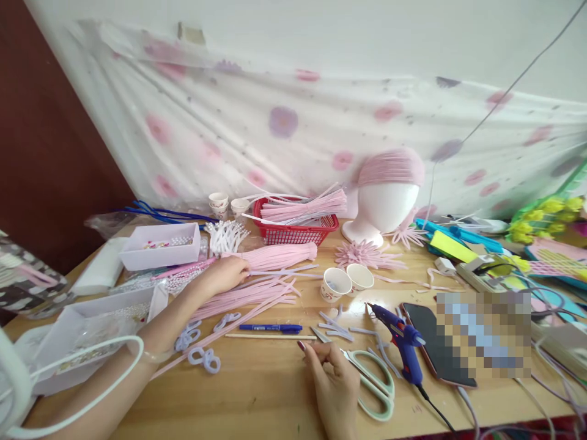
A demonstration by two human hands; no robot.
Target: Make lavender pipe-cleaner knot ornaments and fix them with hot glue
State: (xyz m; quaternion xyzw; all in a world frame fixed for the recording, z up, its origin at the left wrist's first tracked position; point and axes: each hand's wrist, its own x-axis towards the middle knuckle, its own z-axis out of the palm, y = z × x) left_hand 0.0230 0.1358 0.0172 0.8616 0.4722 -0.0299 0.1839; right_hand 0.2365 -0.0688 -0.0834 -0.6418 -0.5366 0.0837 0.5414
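Note:
My left hand reaches across to the pipe cleaners, its fingers closed at the end of a lilac pipe cleaner. Beside it lie a thick bundle of pink pipe cleaners and a looser spread of pink pipe cleaners. Lilac looped pieces rest nearer to me, below that forearm. My right hand is over the front of the table with its fingers curled in, nothing visible in them. Scissors with pale green handles lie right beside it, their blades partly hidden by the hand.
A blue pen and a thin wooden stick lie mid-table. Two paper cups stand behind cut lilac pieces. To the right are a blue glue gun and phone. Behind stand a red basket and foam head.

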